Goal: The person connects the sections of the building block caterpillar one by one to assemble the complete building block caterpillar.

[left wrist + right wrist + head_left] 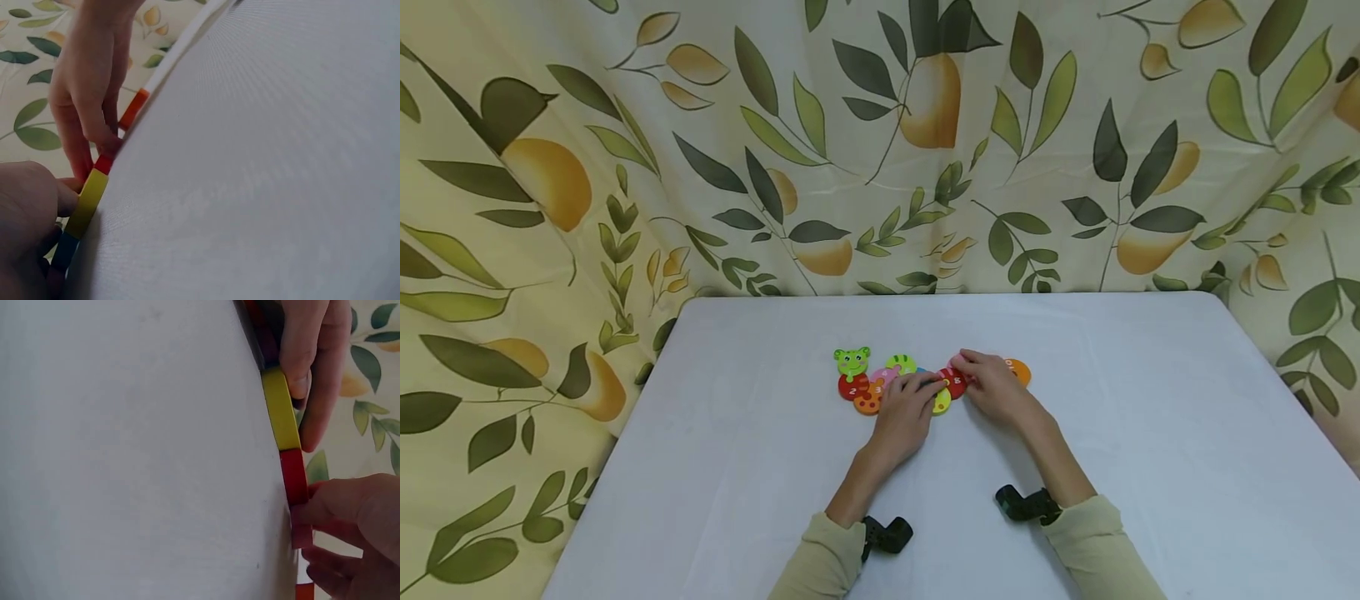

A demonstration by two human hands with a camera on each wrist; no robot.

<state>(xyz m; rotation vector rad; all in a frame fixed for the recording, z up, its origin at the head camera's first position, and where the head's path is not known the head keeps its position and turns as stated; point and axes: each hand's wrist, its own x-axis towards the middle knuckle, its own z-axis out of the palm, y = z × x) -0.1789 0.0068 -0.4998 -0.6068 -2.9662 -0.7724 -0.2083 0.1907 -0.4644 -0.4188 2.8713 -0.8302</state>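
Note:
A row of flat, numbered caterpillar puzzle pieces lies on the table, with a green smiling head piece (852,362) above a red piece (852,387) at its left end. My left hand (904,417) rests over the middle of the row, fingers fairly straight, touching the yellow piece (281,409) and hiding several others. With thumb and fingers, my right hand (997,390) pinches a pink piece (302,535) beside a red piece (953,383). Partly behind that hand, an orange piece (1019,372) lies at the right end, a gap away in the left wrist view.
A white cloth covers the table (737,467). Behind it hangs a curtain (880,192) printed with leaves and fruit. Black wrist cameras are strapped near both sleeves (827,546).

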